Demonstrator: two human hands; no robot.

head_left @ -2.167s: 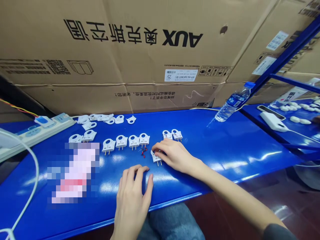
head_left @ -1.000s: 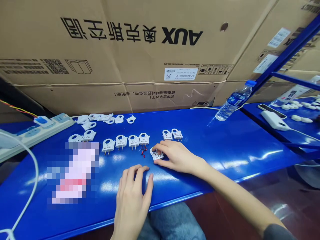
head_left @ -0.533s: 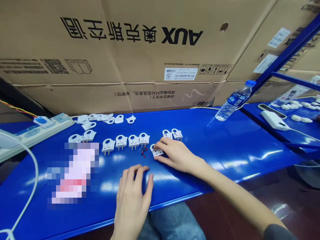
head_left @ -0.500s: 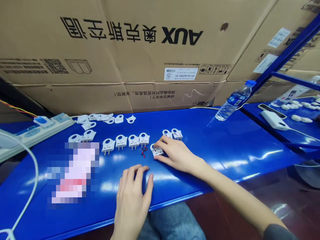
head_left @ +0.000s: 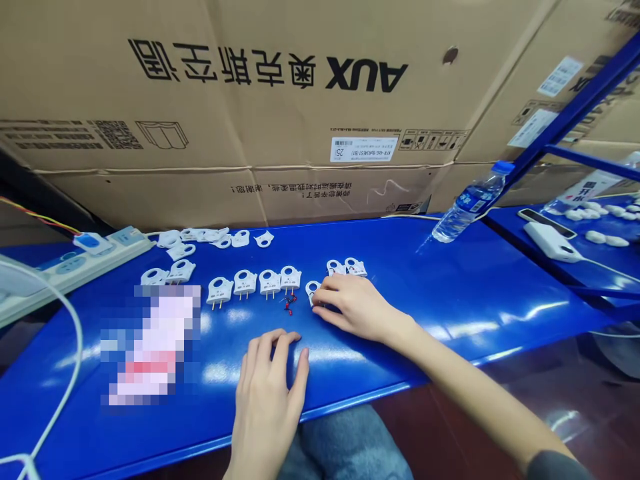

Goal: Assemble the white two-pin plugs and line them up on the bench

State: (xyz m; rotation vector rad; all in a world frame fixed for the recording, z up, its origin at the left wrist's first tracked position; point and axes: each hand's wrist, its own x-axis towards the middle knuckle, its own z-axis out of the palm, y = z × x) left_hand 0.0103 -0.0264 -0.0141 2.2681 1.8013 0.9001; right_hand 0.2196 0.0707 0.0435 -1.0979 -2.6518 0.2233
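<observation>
My right hand (head_left: 353, 303) has its fingers closed round a white ring-topped plug piece (head_left: 313, 291), which they partly cover. Behind that hand stand two similar white pieces (head_left: 355, 267). My left hand (head_left: 270, 383) rests on the blue table (head_left: 350, 357) near its front edge, fingers apart and holding nothing. A few small red parts with dark leads (head_left: 290, 307) lie between the hands and a row of white plug pieces with metal pins (head_left: 245, 283). Farther left are two more pieces (head_left: 181, 271), and loose white ring-shaped parts (head_left: 200, 235) lie at the back.
A power strip (head_left: 75, 267) with cables lies at the left, near a pixelated pink patch (head_left: 160, 340). A water bottle (head_left: 473, 201) stands at the back right, before a cardboard wall (head_left: 225, 133). Beyond the blue frame (head_left: 575, 97) are a phone and a white device (head_left: 553, 241).
My right hand has shifted slightly right, and its fingers now cover more of the white piece. My left hand stays in nearly the same spot.
</observation>
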